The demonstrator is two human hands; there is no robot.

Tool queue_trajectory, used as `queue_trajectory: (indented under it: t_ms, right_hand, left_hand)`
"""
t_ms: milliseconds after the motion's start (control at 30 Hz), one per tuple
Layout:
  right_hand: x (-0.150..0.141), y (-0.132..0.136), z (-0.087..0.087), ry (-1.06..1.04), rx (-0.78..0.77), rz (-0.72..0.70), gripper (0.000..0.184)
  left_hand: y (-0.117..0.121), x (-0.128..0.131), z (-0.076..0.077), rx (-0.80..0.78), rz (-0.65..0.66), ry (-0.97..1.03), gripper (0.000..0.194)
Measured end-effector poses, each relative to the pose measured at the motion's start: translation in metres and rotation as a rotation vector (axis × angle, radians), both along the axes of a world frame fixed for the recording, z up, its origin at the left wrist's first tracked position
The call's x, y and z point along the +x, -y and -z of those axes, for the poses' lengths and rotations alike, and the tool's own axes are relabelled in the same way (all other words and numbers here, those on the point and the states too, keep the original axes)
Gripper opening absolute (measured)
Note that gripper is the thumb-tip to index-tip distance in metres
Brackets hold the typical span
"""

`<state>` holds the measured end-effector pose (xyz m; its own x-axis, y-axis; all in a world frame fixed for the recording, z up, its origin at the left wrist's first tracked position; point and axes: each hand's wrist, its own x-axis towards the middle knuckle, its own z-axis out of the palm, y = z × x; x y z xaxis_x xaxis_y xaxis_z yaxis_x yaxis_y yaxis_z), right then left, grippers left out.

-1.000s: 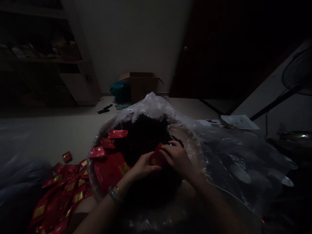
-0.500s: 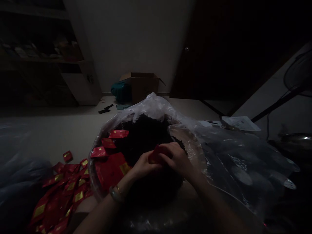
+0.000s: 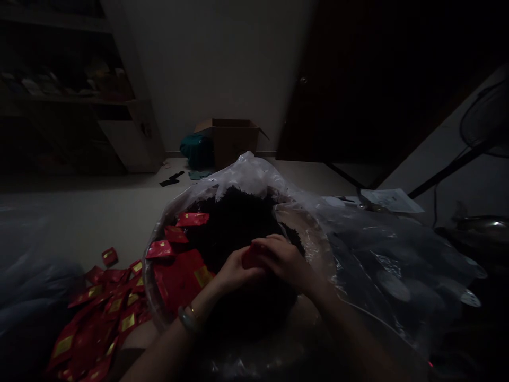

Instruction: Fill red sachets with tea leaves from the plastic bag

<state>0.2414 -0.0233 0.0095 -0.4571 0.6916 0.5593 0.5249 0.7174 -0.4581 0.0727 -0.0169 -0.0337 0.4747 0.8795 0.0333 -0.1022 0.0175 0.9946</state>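
A small red packet [image 3: 253, 255] is held between both hands, low over a heap of dark, loose leaf-like stuff [image 3: 242, 217], perhaps tea. My left hand [image 3: 234, 273] grips the packet's left side, thumb towards me. From the right, my right hand [image 3: 284, 262] closes its fingers over the packet's other side. The heap lies in a round container lined with clear plastic [image 3: 254, 175]. Inside its left edge are a larger red bag [image 3: 178, 284] with a gold patch and several small red packets [image 3: 159, 248]. Dim light hides the packet's opening, if any.
Many red packets with gold labels [image 3: 93, 329] are piled at the lower left. A clear plastic sheet [image 3: 382, 270] spreads to the right. Farther back stand an open cardboard box [image 3: 235, 143] and a teal bag [image 3: 196, 150]. A fan [image 3: 485, 119] is at the far right.
My right fingers have shifted slightly left over the red packet, and its raised upper corner now sits lower. Both hands otherwise stay in the same place.
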Motion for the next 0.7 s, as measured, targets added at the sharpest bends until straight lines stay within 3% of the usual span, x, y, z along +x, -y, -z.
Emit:
queue_trajectory:
  t_ms: [167, 267, 333, 500, 700]
  right_hand:
    - [-0.001, -0.005, 0.007, -0.124, -0.11, -0.007, 0.03]
    - [0.0, -0.009, 0.008, -0.23, -0.103, 0.147, 0.044]
    - [-0.002, -0.01, 0.008, -0.247, -0.215, 0.233, 0.054]
    - [-0.009, -0.009, 0.007, -0.265, -0.594, 0.2, 0.027]
    - [-0.01, -0.008, 0.004, -0.422, -0.692, 0.217, 0.026]
  left_hand:
    - [-0.001, 0.001, -0.006, -0.046, -0.092, 0.023, 0.041]
    - [-0.001, 0.0, -0.009, -0.138, -0.148, 0.083, 0.044]
    - [0.0, -0.001, -0.011, -0.185, -0.207, 0.11, 0.045]
    - [-0.001, -0.004, -0.013, -0.204, -0.303, 0.144, 0.044]
    - [-0.002, -0.006, -0.014, -0.161, -0.361, 0.103, 0.041]
